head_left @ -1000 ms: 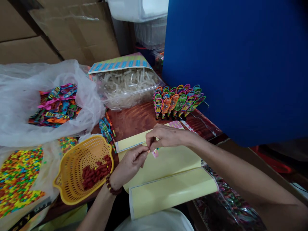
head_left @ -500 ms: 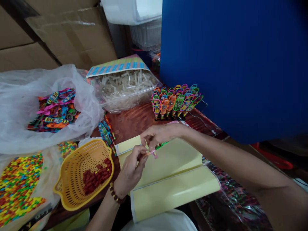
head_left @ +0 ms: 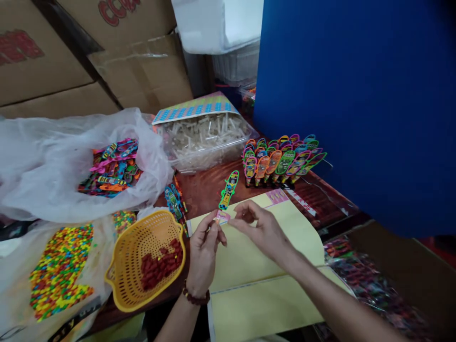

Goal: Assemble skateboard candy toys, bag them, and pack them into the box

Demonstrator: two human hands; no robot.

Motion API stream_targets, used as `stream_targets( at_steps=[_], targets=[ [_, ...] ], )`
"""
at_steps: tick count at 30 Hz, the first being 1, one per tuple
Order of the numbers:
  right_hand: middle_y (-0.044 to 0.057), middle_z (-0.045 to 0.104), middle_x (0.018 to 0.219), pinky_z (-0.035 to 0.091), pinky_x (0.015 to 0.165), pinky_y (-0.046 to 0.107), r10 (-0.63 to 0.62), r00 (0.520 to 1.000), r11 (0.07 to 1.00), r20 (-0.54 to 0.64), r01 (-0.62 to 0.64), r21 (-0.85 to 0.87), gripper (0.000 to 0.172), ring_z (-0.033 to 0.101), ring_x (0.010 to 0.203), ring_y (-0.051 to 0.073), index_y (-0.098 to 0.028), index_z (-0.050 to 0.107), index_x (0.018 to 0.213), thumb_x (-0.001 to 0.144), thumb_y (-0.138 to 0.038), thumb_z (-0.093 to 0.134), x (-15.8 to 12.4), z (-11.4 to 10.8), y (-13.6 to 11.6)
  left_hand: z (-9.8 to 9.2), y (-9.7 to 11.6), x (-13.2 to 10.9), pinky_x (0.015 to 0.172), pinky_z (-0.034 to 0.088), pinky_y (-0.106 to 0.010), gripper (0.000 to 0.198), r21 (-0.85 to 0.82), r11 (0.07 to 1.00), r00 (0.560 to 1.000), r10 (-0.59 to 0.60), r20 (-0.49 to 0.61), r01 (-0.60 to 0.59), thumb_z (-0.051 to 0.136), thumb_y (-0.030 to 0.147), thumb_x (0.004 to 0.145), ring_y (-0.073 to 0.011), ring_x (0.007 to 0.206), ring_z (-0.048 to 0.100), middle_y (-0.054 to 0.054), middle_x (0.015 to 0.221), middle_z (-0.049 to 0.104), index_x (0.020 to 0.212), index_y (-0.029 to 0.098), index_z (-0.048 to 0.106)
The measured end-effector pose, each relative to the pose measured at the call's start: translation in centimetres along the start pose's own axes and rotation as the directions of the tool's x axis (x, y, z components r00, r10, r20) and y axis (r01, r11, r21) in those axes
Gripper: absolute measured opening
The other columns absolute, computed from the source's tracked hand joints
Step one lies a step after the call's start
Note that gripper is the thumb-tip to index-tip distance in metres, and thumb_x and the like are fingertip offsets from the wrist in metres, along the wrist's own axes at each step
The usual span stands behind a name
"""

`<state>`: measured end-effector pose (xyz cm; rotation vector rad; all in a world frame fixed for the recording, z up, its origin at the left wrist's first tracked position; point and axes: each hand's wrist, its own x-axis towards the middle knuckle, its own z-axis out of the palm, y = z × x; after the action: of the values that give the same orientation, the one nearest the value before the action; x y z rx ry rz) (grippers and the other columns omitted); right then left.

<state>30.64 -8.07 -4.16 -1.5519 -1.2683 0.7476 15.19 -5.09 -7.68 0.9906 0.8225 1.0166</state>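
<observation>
My left hand (head_left: 206,242) is closed, pinching the lower end of a toy stick topped by a green-rimmed, skateboard-shaped piece (head_left: 228,190) that points up and away. A small pink sticker (head_left: 223,216) sits at the stick just above those fingertips. My right hand (head_left: 258,230) has thumb and forefinger closed at the sticker's right edge. Beneath both hands lie yellow sticker backing sheets (head_left: 263,304), with a few pink stickers (head_left: 277,196) at the far corner. How far the sticker wraps round the stick is hidden.
Finished-looking toy sticks (head_left: 285,164) stand in a black rack. Left are a yellow basket (head_left: 124,285) of red pieces, a bag of colourful candies (head_left: 64,266) and a bag of skateboard-shaped pieces (head_left: 153,166). Clear tubes fill a plastic box (head_left: 199,156). A blue panel (head_left: 349,109) bounds the right.
The skateboard-shaped piece, earlier mostly hidden under my right hand, now stands upright in view. My right hand has drawn back to the sticker's right side. The camera view has shifted.
</observation>
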Motion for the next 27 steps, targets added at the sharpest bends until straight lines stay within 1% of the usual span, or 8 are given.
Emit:
stream_targets(
  at_steps=[2,5,8,13,16,19,24,27],
  targets=[
    [-0.003,0.06,0.074,0.041,0.059,0.022,0.105,0.994,0.991,-0.022,-0.102,0.092,0.026,0.055,0.064,0.011,-0.02,0.056,0.084,0.077,-0.043,0.065,-0.7,2.0,0.9,0.4,0.1,-0.1,0.065,0.041,-0.022,0.036,-0.035,0.999,1.0,0.001,-0.015,-0.002,0.063,0.031,0.082,-0.0086,0.064,0.049,0.001,0.071,0.057,0.116,0.021,0.062],
    [-0.004,0.057,0.068,0.041,0.059,0.022,0.142,0.988,0.964,-0.064,-0.123,0.235,0.025,0.051,0.061,0.01,-0.019,0.056,0.076,0.079,-0.043,0.061,-0.7,3.4,0.8,0.8,0.3,-0.4,0.064,0.041,-0.02,0.034,-0.072,0.997,0.999,0.003,-0.036,-0.005,0.065,0.029,0.081,-0.0075,0.063,0.049,0.001,0.071,0.058,0.114,0.022,0.064],
    [-0.003,0.055,0.064,0.041,0.059,0.023,0.143,0.988,0.919,-0.055,-0.112,0.377,0.025,0.05,0.061,0.01,-0.018,0.058,0.072,0.081,-0.041,0.059,-0.2,3.4,0.3,1.1,0.5,-0.6,0.062,0.042,-0.02,0.032,-0.153,0.988,1.0,-0.01,-0.029,0.005,0.067,0.029,0.079,-0.0074,0.062,0.051,0.001,0.07,0.059,0.11,0.023,0.066],
    [-0.002,0.056,0.062,0.042,0.058,0.024,0.148,0.989,0.839,0.008,-0.13,0.528,0.023,0.05,0.059,0.011,-0.017,0.061,0.069,0.074,-0.039,0.066,0.4,3.2,0.9,1.5,0.6,-0.7,0.061,0.042,-0.021,0.032,-0.311,0.949,0.998,-0.06,0.007,0.06,0.07,0.027,0.076,-0.007,0.062,0.051,0.001,0.072,0.06,0.107,0.024,0.068],
    [-0.002,0.056,0.06,0.042,0.056,0.024,0.141,0.989,0.802,0.036,-0.136,0.582,0.025,0.049,0.056,0.011,-0.018,0.061,0.066,0.07,-0.041,0.07,0.7,3.3,1.1,1.7,0.7,-0.7,0.058,0.041,-0.02,0.03,-0.361,0.926,0.994,-0.09,0.061,0.106,0.07,0.026,0.076,-0.0055,0.058,0.048,0.001,0.074,0.06,0.106,0.025,0.069],
    [-0.002,0.057,0.059,0.042,0.056,0.024,0.133,0.99,0.779,0.039,-0.128,0.613,0.025,0.049,0.056,0.01,-0.017,0.062,0.064,0.069,-0.04,0.071,0.8,3.2,0.9,1.4,0.9,-0.4,0.053,0.037,-0.019,0.03,-0.374,0.912,0.983,-0.132,0.125,0.17,0.07,0.025,0.077,-0.0037,0.054,0.044,0.001,0.075,0.059,0.107,0.025,0.068],
    [-0.003,0.056,0.06,0.04,0.053,0.023,0.141,0.989,0.742,0.038,-0.131,0.658,0.022,0.047,0.054,0.008,-0.017,0.063,0.064,0.065,-0.035,0.075,0.8,3.2,0.8,0.6,1.5,0.0,0.048,0.03,-0.017,0.026,-0.353,0.894,0.946,-0.186,0.265,0.275,0.066,0.023,0.081,-0.0009,0.047,0.037,0.001,0.074,0.058,0.107,0.025,0.067],
    [-0.005,0.056,0.063,0.04,0.05,0.021,0.148,0.987,0.686,0.056,-0.143,0.713,0.023,0.048,0.053,0.008,-0.019,0.06,0.068,0.061,-0.031,0.078,1.0,3.3,1.1,0.6,1.7,0.1,0.044,0.026,-0.016,0.022,-0.33,0.889,0.923,-0.21,0.322,0.317,0.063,0.024,0.083,0.0004,0.042,0.032,0.002,0.071,0.057,0.105,0.025,0.067]
  ],
)
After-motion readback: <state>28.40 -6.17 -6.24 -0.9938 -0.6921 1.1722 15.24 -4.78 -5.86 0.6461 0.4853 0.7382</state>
